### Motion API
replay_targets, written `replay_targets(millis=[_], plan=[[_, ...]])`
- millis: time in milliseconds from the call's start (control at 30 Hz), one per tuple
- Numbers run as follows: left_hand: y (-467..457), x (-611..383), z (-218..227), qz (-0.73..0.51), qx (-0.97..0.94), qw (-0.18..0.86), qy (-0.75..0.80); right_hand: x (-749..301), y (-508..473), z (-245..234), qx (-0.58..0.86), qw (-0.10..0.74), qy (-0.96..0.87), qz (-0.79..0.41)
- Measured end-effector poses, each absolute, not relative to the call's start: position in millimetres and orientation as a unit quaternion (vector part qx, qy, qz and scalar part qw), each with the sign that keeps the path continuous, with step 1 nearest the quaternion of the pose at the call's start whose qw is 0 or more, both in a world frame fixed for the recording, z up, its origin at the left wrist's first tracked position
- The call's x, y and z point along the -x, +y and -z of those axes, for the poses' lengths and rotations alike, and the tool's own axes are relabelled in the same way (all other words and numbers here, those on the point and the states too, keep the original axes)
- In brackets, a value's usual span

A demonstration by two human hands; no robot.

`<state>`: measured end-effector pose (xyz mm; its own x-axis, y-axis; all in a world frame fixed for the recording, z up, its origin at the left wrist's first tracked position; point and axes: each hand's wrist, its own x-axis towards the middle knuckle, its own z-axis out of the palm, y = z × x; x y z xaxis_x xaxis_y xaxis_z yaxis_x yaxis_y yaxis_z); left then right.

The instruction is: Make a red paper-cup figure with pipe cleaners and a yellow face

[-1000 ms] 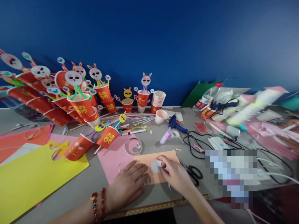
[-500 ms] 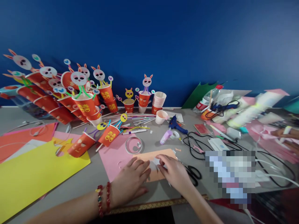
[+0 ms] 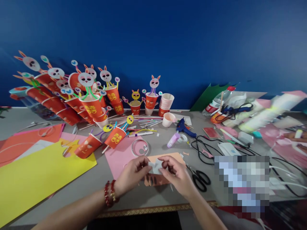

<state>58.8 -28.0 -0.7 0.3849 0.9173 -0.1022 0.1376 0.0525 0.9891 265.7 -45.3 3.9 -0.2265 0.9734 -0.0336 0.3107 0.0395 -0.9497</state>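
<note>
My left hand [image 3: 133,175], with a red bead bracelet on the wrist, and my right hand [image 3: 177,174] are raised just above the table, pinching a small white paper cutout [image 3: 154,167] between their fingertips. Below them lies an orange paper sheet [image 3: 159,179] with small shapes cut out of it. Black scissors [image 3: 200,179] lie just right of my right hand. A pink paper sheet [image 3: 118,156] and a clear tape ring [image 3: 140,147] lie just beyond my left hand.
Red paper cups with bunny faces [image 3: 91,105] crowd the back left. A yellow sheet [image 3: 38,175] covers the near left. A blue glue gun [image 3: 183,127], glue stick [image 3: 173,140], black cables [image 3: 203,147] and a stack of cups [image 3: 166,103] lie ahead. Another person's hand [image 3: 297,135] is at far right.
Both hands lifted off the orange sheet and came together, raising the white cutout between their fingertips. The left hand went from lying flat to pinching.
</note>
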Motion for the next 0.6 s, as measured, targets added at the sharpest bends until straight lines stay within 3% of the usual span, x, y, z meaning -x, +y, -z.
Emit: replay_targets(millis=[133,300,600], plan=[[-28,-56,3,-0.357,-0.566,0.608,0.428,-259,-41,-5,0.494,0.340,-0.596,-0.533],[-27,-55,7,-0.358,-0.505,0.683,0.387,-251,-37,-11,0.494,0.353,-0.594,-0.527],[-27,-52,8,-0.351,-0.499,0.677,0.411,-245,-37,0,0.508,0.358,-0.535,-0.572]])
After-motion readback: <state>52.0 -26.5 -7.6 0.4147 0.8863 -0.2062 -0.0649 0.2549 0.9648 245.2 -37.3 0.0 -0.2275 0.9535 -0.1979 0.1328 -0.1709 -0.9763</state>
